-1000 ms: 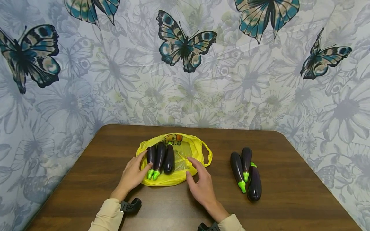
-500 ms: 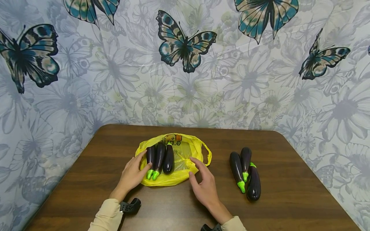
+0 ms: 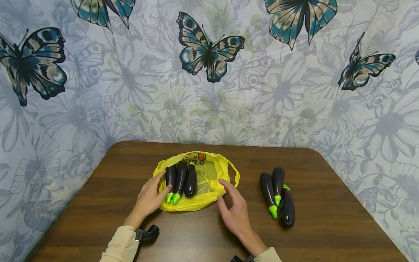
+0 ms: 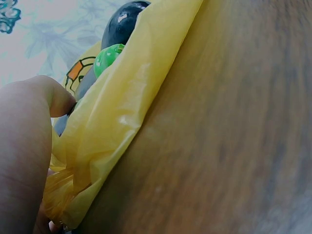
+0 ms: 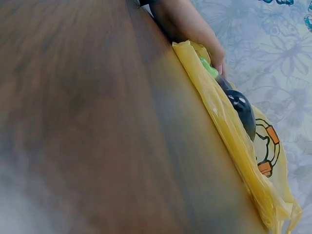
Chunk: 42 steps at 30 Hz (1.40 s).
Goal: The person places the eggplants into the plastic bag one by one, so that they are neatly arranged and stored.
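A yellow plastic bag [image 3: 203, 205] lies with its mouth wide, and 3 dark eggplants [image 3: 180, 178] with green stems rest side by side in its left half. My left hand [image 3: 148, 198] holds the bag's left side; its thumb [image 4: 61, 100] bends over the rim against an eggplant, and its other fingers are mostly hidden in the left wrist view. By the bag's right rim is my right hand [image 3: 235, 211], holding nothing, thumb and forefinger spread; whether it touches the rim I cannot tell. The right wrist view shows none of its fingers.
Another cluster of 3 eggplants [image 3: 278, 196] lies on the brown wooden table [image 3: 327, 218], right of my right hand. A loop handle [image 3: 236, 174] stands out from the bag's right side. Behind the table hangs a butterfly-patterned cloth [image 3: 281, 94].
My right hand has drifted slightly right, away from the middle of the bag's mouth. The left hand, the bag and the eggplants have stayed put.
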Motion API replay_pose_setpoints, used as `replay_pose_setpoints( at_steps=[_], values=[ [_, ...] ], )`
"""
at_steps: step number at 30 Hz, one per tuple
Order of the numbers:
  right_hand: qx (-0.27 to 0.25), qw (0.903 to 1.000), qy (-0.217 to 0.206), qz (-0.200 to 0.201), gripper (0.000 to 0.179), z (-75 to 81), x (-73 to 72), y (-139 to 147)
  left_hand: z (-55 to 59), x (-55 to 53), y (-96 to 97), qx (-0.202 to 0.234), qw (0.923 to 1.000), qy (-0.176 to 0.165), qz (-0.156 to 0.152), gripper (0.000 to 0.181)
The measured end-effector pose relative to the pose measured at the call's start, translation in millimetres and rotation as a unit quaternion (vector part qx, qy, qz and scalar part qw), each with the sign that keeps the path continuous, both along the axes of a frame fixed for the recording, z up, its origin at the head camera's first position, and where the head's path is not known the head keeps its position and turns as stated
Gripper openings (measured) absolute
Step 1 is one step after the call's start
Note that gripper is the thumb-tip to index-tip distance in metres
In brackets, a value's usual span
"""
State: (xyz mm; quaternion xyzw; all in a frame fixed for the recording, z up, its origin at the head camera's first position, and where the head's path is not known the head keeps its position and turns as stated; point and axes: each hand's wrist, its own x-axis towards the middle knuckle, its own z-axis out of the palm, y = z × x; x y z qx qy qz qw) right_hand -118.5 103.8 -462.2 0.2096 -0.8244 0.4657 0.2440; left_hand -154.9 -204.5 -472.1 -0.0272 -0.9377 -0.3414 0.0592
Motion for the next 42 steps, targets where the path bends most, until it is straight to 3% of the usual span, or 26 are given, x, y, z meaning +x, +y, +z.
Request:
replay_pose_setpoints(
  at_steps=[16,35,42],
  values=[
    [0.018,0.9998,0.004,-0.005,0.057,2.9,5.8,12.2,6.0,4.2,1.9,-0.008,1.0,-0.002,-0.003,0.069],
    [0.032,0.9993,0.021,-0.005,0.062,2.0,7.2,28.8,2.3,1.8,2.0,-0.002,1.0,0.005,-0.002,0.068],
    [0.043,0.9991,-0.001,-0.004,0.06,4.9,7.7,34.9,1.5,1.1,0.3,-0.002,1.0,-0.003,0.001,0.069]
  ],
)
